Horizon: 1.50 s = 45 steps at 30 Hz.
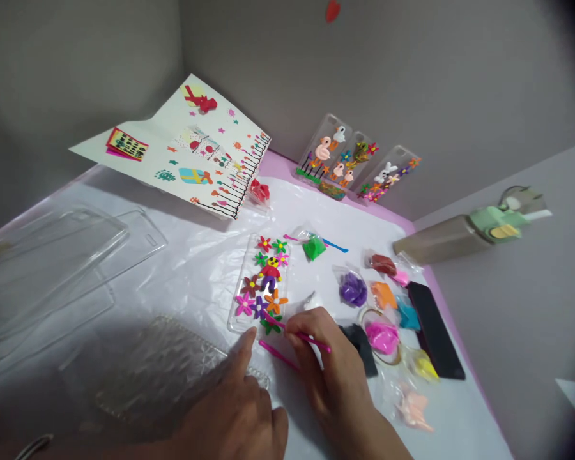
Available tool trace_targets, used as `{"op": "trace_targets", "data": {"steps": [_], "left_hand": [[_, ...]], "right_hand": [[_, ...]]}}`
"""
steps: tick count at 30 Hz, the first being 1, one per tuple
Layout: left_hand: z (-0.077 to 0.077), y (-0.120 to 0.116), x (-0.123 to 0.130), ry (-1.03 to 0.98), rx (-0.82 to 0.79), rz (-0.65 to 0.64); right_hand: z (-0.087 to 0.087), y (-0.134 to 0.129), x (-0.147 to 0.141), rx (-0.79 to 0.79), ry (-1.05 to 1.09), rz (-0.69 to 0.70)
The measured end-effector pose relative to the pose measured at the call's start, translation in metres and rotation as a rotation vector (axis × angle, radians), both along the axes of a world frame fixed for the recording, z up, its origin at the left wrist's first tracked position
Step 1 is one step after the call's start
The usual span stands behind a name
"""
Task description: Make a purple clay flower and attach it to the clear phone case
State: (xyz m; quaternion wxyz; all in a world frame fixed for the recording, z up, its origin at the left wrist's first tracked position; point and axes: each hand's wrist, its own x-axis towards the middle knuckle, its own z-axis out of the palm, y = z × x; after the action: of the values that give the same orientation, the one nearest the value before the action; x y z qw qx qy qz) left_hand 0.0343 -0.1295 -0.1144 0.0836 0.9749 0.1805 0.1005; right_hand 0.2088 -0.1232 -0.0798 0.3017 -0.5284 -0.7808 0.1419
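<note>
A clear phone case point(239, 327) lies on the white plastic sheet, decorated with several colourful clay flowers and a small clay figure point(269, 273) in a red top and purple trousers. My right hand point(333, 364) pinches a thin pink clay modelling tool point(311, 340), its tip at the flowers near the case's lower end. My left hand point(242, 399) points its index finger to the case's bottom edge, the other fingers curled and nothing held. Another pink stick point(275, 353) lies partly under my right hand.
Bagged clay lumps, purple point(353, 289), green point(314, 248) and pink point(382, 337), lie to the right near a black phone point(436, 329) and a bottle point(441, 237). Clear cases point(52, 268) are on the left. Decorated cases point(323, 150) and a card point(172, 144) stand behind.
</note>
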Motion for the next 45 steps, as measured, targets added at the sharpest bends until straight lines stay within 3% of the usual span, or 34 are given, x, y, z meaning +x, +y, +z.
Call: {"op": "trace_targets", "data": {"steps": [8, 15, 24, 35, 45], "left_hand": [[0.002, -0.001, -0.001, 0.017, -0.036, -0.003], [0.002, 0.001, 0.001, 0.035, -0.035, -0.022], [-0.006, 0.001, 0.003, -0.015, 0.034, 0.0], [0.002, 0.0, 0.003, 0.036, -0.002, -0.001], [-0.007, -0.006, 0.001, -0.019, 0.007, 0.035]], "right_hand": [[-0.003, -0.003, 0.001, -0.037, -0.021, 0.025], [-0.001, -0.001, 0.0, 0.039, -0.066, 0.055], [0.012, 0.0, -0.002, -0.033, 0.131, -0.108], [0.006, -0.004, -0.007, -0.028, 0.024, -0.023], [0.007, -0.003, -0.01, -0.034, 0.019, 0.005]]}}
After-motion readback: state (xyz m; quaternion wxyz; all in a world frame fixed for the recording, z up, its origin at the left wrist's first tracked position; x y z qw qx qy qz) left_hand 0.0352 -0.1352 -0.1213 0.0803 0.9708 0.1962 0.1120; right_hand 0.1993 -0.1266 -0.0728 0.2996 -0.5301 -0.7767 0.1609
